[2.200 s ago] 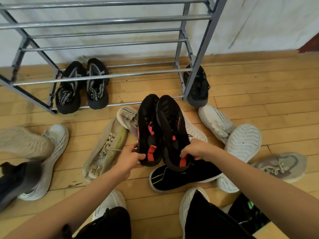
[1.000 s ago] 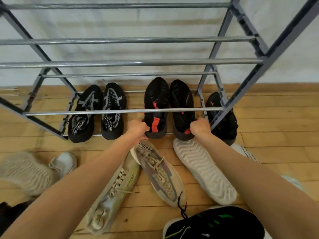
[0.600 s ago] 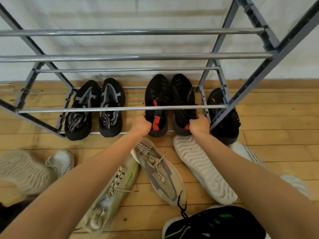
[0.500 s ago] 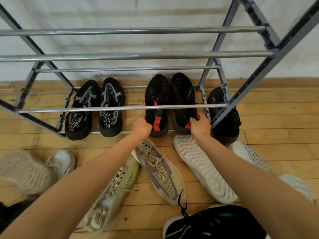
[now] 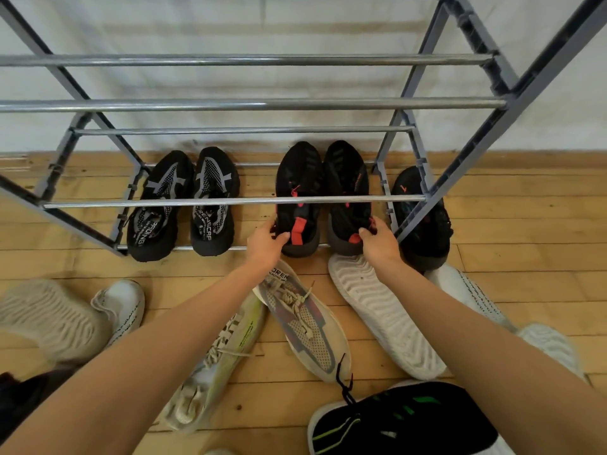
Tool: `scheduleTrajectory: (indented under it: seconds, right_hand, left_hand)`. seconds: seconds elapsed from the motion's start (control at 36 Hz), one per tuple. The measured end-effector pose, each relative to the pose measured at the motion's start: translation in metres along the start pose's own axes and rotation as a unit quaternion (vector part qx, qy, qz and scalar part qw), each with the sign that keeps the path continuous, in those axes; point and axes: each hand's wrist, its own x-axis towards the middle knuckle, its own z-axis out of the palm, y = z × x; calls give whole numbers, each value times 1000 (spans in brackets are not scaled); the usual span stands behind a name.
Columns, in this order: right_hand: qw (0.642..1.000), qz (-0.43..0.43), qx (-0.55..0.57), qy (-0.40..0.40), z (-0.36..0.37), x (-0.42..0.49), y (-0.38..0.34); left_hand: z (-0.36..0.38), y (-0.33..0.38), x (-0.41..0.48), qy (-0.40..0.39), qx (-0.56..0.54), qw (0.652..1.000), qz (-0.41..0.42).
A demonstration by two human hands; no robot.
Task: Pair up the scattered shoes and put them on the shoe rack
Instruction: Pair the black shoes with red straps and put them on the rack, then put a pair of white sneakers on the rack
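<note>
Fingers (image 5: 285,237) on black, red-tabbed shoes (image 5: 323,198)

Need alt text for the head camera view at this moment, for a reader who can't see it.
Two bare hands, left hand and right hand, grip the heels of a black pair with red tabs on the bottom shelf of a grey metal shoe rack, beside a black-and-grey pair. White, beige and black shoes lie scattered on the wooden floor.

Domestic interior, likely an entryway: worn wooden plank floor (image 5: 492,257), plain white wall (image 5: 230,24), grey metal shoe rack (image 5: 249,103) against it, assorted sneakers (image 5: 302,320) scattered on the floor.
</note>
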Motion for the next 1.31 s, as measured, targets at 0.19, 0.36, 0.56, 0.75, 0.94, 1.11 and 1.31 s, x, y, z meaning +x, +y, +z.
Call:
scheduleTrajectory:
  seconds: [0.19, 0.36, 0.56, 0.75, 0.94, 1.11, 1.31]
  right_hand:
    - [989, -98, -108, 20, -9, -37, 24]
    - [914, -252, -315, -47, 1, -79, 55]
    - [882, -31, -464, -80, -16, -85, 74]
    - [841, -42, -533, -83, -26, -87, 89]
    - [909, -76, -364, -188, -37, -94, 71]
    - [937, 106, -27, -331, -53, -91, 42]
    - [956, 105, -139, -235, -41, -92, 54]
  left_hand:
    - [9, -9, -48, 57, 92, 990, 88]
    - [10, -50, -101, 40, 70, 997, 17]
    - [9, -71, -137, -47, 14, 998, -39]
    - [26, -73, -144, -109, -38, 990, -82]
    - [26, -73, -136, -61, -109, 978, -166]
    - [-5, -79, -142, -49, -16, 992, -113]
    - [-2, -70, -158, 10, 186, 982, 6]
